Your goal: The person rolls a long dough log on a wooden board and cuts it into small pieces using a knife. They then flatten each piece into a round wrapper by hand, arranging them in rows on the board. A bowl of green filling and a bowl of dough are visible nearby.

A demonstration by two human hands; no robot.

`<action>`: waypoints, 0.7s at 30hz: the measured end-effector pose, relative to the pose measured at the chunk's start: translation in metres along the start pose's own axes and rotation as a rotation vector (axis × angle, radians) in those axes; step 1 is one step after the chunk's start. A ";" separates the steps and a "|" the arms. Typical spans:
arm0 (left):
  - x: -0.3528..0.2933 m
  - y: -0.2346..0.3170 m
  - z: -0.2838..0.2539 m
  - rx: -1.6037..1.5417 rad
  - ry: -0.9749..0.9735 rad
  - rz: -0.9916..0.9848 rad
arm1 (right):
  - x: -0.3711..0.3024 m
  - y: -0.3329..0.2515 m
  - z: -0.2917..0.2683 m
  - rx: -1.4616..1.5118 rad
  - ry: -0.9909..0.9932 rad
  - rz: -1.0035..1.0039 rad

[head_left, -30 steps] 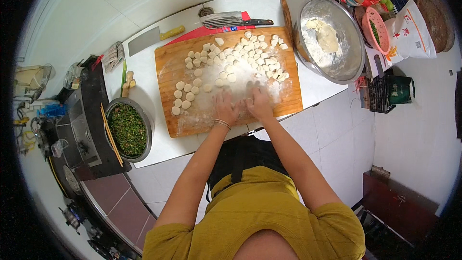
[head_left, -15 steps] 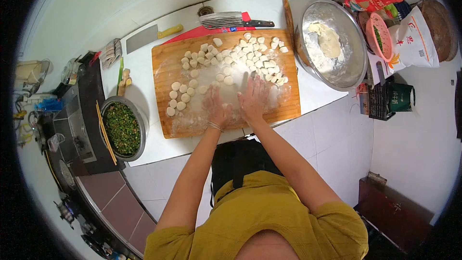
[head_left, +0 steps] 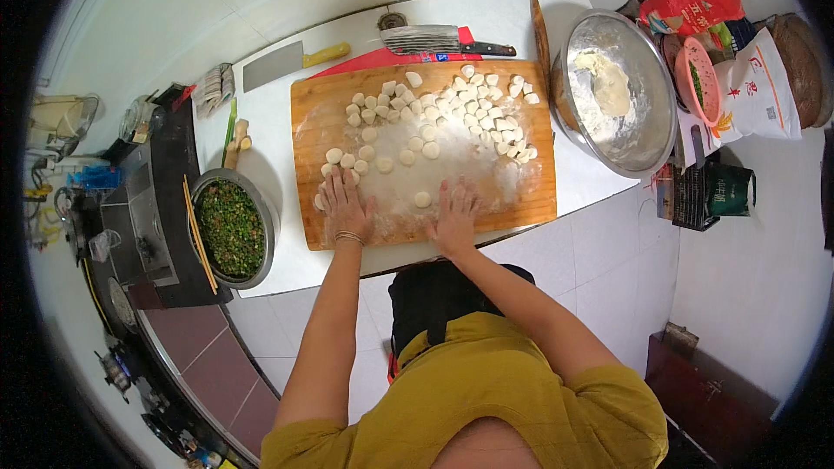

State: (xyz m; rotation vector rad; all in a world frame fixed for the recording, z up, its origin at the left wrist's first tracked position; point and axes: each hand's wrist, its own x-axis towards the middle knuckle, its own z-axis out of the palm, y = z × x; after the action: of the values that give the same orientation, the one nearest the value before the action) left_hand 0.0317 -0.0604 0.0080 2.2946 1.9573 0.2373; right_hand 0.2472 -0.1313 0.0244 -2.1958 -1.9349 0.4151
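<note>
A wooden cutting board (head_left: 512, 205) dusted with flour lies under both hands. My left hand (head_left: 350, 208) rests flat on its near left part, fingers apart, covering some of the flattened dough rounds there. My right hand (head_left: 454, 217) is palm down near the front edge, its fingers spread. One dough round (head_left: 422, 200) lies by itself between the two hands, just left of my right hand. Farther back, a crowd of small dough pieces (head_left: 476, 107) fills the board's far right, with pressed rounds (head_left: 384, 165) toward the left.
At the right stands a large metal bowl (head_left: 643, 135) holding a dough lump (head_left: 612, 91). A bowl of chopped green filling (head_left: 228, 230) with chopsticks (head_left: 200, 234) sits left. Behind the board lie a cleaver (head_left: 273, 67) and a black-handled knife (head_left: 426, 40). A flour bag (head_left: 754, 91) is far right.
My left hand has moved left onto the flattened rounds. My right hand has drawn nearer to the front edge. A lone dough round now shows between them. The view has shifted slightly.
</note>
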 end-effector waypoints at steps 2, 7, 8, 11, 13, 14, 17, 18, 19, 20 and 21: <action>0.000 0.004 0.000 0.032 -0.054 -0.004 | 0.004 -0.003 0.015 0.027 0.039 -0.020; -0.002 -0.003 0.003 -0.004 -0.017 -0.015 | 0.075 -0.026 0.016 -0.007 0.174 0.060; -0.002 -0.003 0.002 -0.014 -0.027 -0.022 | 0.085 -0.029 0.020 0.018 0.215 0.041; 0.000 0.002 -0.002 -0.006 -0.024 -0.017 | 0.095 -0.045 0.032 0.115 0.238 -0.043; 0.000 0.002 -0.003 0.002 -0.016 -0.011 | 0.093 -0.059 0.035 0.211 0.130 -0.146; 0.000 0.003 -0.003 0.000 -0.018 -0.008 | 0.089 -0.057 0.032 0.239 0.156 -0.160; -0.001 0.000 -0.003 0.018 -0.033 -0.039 | 0.093 -0.047 0.005 0.248 0.278 -0.178; -0.004 0.000 -0.004 0.026 -0.046 -0.051 | 0.102 -0.036 -0.010 0.193 0.341 -0.145; -0.005 0.001 -0.004 0.020 -0.048 -0.053 | 0.111 -0.024 -0.019 0.134 0.408 -0.108; -0.005 0.002 -0.005 0.015 -0.051 -0.056 | 0.119 -0.011 -0.016 0.174 0.407 -0.117; -0.002 0.005 -0.006 0.005 -0.051 -0.049 | 0.128 0.006 -0.009 0.207 0.413 -0.118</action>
State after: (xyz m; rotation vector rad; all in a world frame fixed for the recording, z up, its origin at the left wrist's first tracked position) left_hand 0.0347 -0.0634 0.0147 2.2295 1.9882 0.1678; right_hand 0.2699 -0.0049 0.0197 -1.8502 -1.7015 0.1222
